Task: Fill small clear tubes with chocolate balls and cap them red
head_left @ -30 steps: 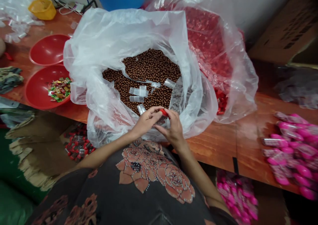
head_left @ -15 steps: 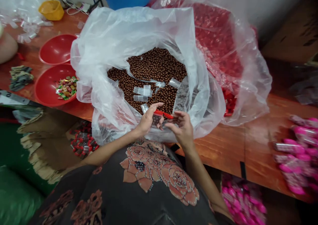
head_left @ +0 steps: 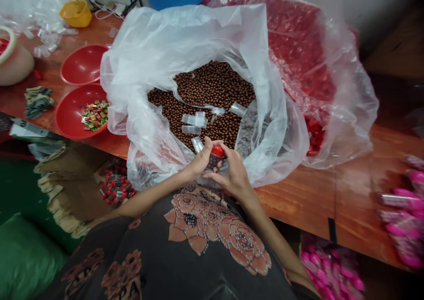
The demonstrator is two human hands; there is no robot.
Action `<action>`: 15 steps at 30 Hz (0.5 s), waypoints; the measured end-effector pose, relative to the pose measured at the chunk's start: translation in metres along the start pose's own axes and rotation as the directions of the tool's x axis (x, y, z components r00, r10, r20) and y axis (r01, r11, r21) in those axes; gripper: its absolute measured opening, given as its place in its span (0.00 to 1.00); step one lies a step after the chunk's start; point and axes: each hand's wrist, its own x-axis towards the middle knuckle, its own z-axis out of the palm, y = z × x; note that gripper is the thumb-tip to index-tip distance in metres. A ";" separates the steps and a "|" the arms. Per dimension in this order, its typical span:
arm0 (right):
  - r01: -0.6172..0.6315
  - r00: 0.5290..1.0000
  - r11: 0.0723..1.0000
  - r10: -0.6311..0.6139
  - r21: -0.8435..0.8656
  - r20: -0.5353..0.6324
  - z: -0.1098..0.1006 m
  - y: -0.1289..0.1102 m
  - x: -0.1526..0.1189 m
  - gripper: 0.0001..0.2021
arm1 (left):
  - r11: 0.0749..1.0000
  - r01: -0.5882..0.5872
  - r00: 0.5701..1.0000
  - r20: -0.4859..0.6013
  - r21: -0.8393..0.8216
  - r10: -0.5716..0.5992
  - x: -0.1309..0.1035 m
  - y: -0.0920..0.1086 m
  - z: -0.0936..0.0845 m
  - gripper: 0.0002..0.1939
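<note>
Between my two hands is a small clear container with dark contents and a red lid (head_left: pixel 217 151). My left hand (head_left: pixel 202 159) is wrapped round its left side. The fingers of my right hand (head_left: pixel 233 169) press on the red lid from the right, its thumb stretched below. Just beyond my hands, a large translucent bag (head_left: pixel 139 57) lies open, full of brown balls (head_left: pixel 215 85). Several clear empty tubes (head_left: pixel 194 129) rest on the balls, one of them touching or very near my left fingers.
Two red bowls (head_left: pixel 66 125) stand at left, the nearer holding wrapped candies (head_left: pixel 95 115). A bag of red pieces (head_left: pixel 298 48) is at right, pink-capped tubes (head_left: pixel 406 203) at far right. An open carton (head_left: pixel 71 180) sits below the table's left edge.
The red lid, earlier held tilted at my right fingertips beside the container, now sits on top of it. My right hand has moved left against my left hand. The view has shifted slightly.
</note>
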 end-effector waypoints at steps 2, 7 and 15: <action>0.030 1.000 0.998 -0.030 -0.051 0.010 0.001 -0.001 0.002 0.42 | 1.000 0.027 1.000 -0.013 0.002 -0.027 0.000 0.003 0.001 0.31; 0.157 0.986 0.976 -0.164 -0.149 -0.038 0.004 0.004 0.005 0.39 | 0.999 0.016 1.000 0.018 -0.042 -0.015 0.000 0.000 -0.002 0.23; 0.236 0.971 0.958 -0.238 -0.164 0.011 0.016 -0.002 0.003 0.42 | 0.988 -0.146 0.988 -0.033 0.059 0.148 -0.023 -0.001 -0.019 0.26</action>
